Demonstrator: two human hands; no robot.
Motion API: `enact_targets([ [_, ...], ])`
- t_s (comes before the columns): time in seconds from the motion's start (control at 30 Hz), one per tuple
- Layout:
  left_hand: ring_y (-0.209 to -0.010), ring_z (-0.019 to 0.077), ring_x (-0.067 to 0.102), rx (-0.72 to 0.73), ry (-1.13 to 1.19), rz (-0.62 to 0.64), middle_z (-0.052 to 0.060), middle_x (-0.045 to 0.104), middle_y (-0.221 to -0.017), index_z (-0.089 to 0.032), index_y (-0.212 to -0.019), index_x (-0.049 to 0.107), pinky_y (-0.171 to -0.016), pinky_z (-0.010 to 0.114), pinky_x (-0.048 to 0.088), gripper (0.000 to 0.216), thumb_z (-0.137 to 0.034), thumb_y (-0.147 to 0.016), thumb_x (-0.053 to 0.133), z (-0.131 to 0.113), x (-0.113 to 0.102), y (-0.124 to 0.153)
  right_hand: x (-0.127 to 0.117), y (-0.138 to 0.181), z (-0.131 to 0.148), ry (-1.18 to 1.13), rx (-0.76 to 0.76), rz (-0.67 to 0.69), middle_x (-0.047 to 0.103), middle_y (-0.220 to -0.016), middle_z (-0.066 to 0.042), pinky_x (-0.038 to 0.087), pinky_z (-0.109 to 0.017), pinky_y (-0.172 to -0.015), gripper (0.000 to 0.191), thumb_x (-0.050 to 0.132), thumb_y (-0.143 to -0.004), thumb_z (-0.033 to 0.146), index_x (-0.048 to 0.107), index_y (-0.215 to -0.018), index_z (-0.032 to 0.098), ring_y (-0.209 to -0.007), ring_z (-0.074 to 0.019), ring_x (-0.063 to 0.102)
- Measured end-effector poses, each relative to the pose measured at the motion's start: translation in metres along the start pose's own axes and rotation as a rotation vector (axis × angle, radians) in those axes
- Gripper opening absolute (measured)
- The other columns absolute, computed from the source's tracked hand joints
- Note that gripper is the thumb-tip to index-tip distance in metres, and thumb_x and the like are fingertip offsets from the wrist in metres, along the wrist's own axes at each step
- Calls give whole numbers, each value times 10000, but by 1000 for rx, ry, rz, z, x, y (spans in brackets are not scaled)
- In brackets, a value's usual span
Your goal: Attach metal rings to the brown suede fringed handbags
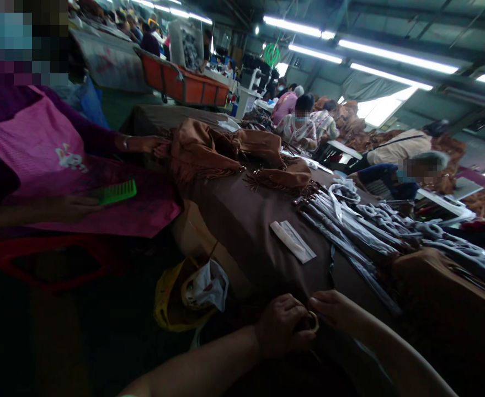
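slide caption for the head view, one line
Left hand and right hand by a yellow ring, a coworker nearby holding a green comb.

Site type: factory workshop for brown fringed goods. Tube lights point(397, 57) hung in rows below an exposed metal roof point(383, 19). Several workers point(302, 129) sat at separate stations. A cloth-covered counter point(246, 226) carried fringed items point(203, 140) and wrapped strap-like bundles point(350, 237). 1 nearby person point(97, 118) wore a pink apron point(39, 143) and held a green comb point(120, 192). An orange cart point(192, 84) stood in the background; heaps of brown material point(344, 118) rose farther right.
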State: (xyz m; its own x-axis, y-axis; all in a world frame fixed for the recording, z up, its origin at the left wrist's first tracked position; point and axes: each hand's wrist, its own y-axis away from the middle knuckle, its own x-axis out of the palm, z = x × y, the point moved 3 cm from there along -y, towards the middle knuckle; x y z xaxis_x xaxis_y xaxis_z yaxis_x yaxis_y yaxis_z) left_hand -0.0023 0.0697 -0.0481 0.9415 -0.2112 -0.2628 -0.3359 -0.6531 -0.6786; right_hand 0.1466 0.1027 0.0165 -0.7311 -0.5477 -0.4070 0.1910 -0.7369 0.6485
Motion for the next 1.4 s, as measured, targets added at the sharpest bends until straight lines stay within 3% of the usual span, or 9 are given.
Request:
enact_targets([
  [0.27, -852, 218, 594, 15, 3, 67, 132, 665, -913, -123, -1010, 588, -821, 366, 463, 463, -541, -913, 416, -3, -3, 2, 3, 10, 8, -110, 19, 100, 344, -509, 81, 164, -226, -447, 619, 667, -579, 752, 436, -584, 178, -462, -43, 255],
  [0.5, -834, 208, 584, 10, -17, 135, 128, 652, -889, -124, -999, 602, -823, 363, 453, 478, -539, -935, 374, -2, -8, 3, 17, 11, 6, -200, 46, 1, 352, -510, 87, 180, -219, -428, 610, 647, -541, 758, 408, -590, 198, -447, -42, 263],
  [0.77, -866, 202, 594, 44, -34, 202, 120, 664, -934, -133, -1007, 605, -863, 362, 447, 464, -530, -934, 376, -5, -3, 7, 20, 18, -9, -173, 112, 3, 351, -422, 94, 151, -199, -367, 509, 617, -632, 677, 452, -585, 198, -369, -40, 240],
  [0.97, -907, 201, 609, 129, -28, 234, 109, 675, -986, -126, -1052, 583, -861, 344, 444, 465, -537, -932, 401, -13, -6, 4, 6, 25, 2, -82, 87, 192, 333, -470, 95, 170, -188, -409, 522, 705, -641, 610, 433, -550, 174, -423, -27, 249],
  [1.23, -927, 191, 606, 155, -17, 343, 104, 671, -987, -142, -1044, 577, -886, 338, 418, 477, -563, -935, 380, -8, -7, 4, 6, 44, 7, -73, 64, 413, 383, -505, 79, 186, -195, -417, 554, 670, -654, 683, 489, -610, 161, -437, -34, 279],
  [1.4, -944, 188, 577, 47, 33, 347, 95, 641, -1012, -150, -1021, 553, -892, 330, 422, 478, -584, -927, 375, -14, -14, -6, 10, 45, 2, -158, 51, 282, 373, -500, 85, 160, -197, -403, 547, 639, -689, 685, 506, -655, 155, -417, -26, 247],
])
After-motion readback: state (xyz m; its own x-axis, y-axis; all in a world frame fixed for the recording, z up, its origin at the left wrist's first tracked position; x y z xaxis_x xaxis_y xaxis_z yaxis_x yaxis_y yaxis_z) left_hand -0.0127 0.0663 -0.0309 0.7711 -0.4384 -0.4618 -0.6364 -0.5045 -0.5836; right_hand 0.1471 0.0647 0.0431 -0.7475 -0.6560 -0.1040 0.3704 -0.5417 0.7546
